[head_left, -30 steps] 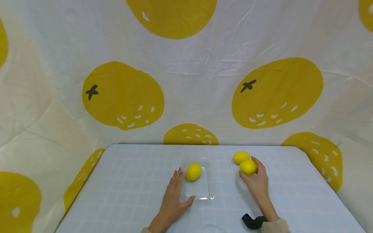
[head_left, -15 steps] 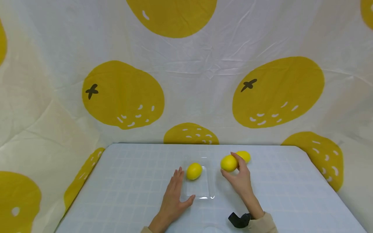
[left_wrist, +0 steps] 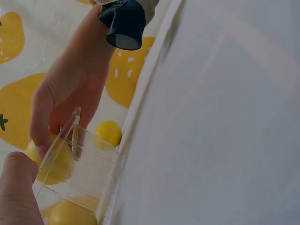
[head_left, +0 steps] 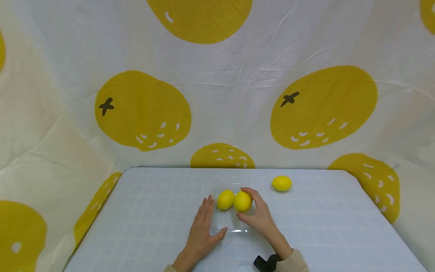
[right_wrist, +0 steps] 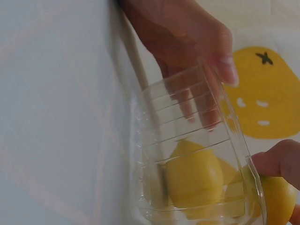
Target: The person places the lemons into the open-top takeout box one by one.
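A clear plastic container (head_left: 234, 230) stands on the table with one lemon (head_left: 225, 200) inside. Between the thumb and fingers of my right hand (head_left: 261, 216) a second lemon (head_left: 242, 201) is pinched, just right of the first. In the right wrist view that held lemon (right_wrist: 280, 199) is at the container's rim (right_wrist: 255, 180); how far inside it is I cannot tell. My left hand (head_left: 202, 231) lies along the container's left side, fingers straight, thumb apart near the front edge. A third lemon (head_left: 281, 183) rests on the table at the back right.
A pale checked cloth covers the table (head_left: 153, 211). Behind it hangs a white curtain (head_left: 231, 113) printed with big yellow fruit. A dark wrist camera (head_left: 266, 263) sits at my right sleeve. Near the front edge a faint clear round thing (head_left: 245, 268) is partly visible.
My right hand has carried the pinched lemon leftward, from beside the back-right lemon to over the container. The left hand, the container and the lemon in it have stayed put.
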The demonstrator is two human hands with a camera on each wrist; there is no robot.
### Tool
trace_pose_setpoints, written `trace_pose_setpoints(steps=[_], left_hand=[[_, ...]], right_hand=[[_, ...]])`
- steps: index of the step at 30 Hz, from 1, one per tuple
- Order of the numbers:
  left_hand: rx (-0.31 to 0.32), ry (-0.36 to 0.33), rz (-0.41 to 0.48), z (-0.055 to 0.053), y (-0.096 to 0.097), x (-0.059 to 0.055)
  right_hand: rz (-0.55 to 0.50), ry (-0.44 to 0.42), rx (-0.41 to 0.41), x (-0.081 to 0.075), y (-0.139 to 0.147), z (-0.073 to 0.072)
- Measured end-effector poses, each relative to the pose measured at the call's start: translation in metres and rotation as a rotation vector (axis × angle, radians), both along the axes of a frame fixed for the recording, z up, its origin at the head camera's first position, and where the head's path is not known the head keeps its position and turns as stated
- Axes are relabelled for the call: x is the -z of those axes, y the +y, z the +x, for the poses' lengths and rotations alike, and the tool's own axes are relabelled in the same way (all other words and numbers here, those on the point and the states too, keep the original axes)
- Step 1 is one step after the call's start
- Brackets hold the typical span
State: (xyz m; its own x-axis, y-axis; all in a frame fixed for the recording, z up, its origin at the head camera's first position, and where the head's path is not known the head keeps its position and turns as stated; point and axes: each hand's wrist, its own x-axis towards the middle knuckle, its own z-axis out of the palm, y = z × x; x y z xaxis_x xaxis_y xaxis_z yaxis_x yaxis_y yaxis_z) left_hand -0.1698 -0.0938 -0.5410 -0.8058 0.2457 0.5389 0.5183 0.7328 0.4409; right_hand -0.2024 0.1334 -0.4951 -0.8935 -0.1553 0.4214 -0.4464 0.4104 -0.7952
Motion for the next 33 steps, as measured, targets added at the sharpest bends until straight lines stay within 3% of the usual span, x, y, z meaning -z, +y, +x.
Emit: trace_pose_setpoints(steps=[8, 14, 23, 29, 33], left_hand=[[0.017, 0.025, 0.017, -0.001, -0.001, 0.002], [0.025, 0.038, 0.024, -0.002, -0.001, 0.004], [-0.002, -0.002, 0.002, -0.001, 0.0, 0.002], [0.007, -0.034, 0.008, -0.001, 0.0, 0.002], [0.012, -0.006, 0.011, -0.002, 0.0, 0.003]], right_hand=[[0.146, 0.139, -0.084, 0.009, -0.009, -0.002], [0.287, 0.122, -0.068, 0.007, -0.014, 0.0], [0.426, 0.082, -0.063, 0.0, -0.018, 0.002], [0.458, 0.03, -0.088, -0.001, -0.016, 0.002], [0.435, 0.039, -0.092, 0.002, -0.016, 0.001]])
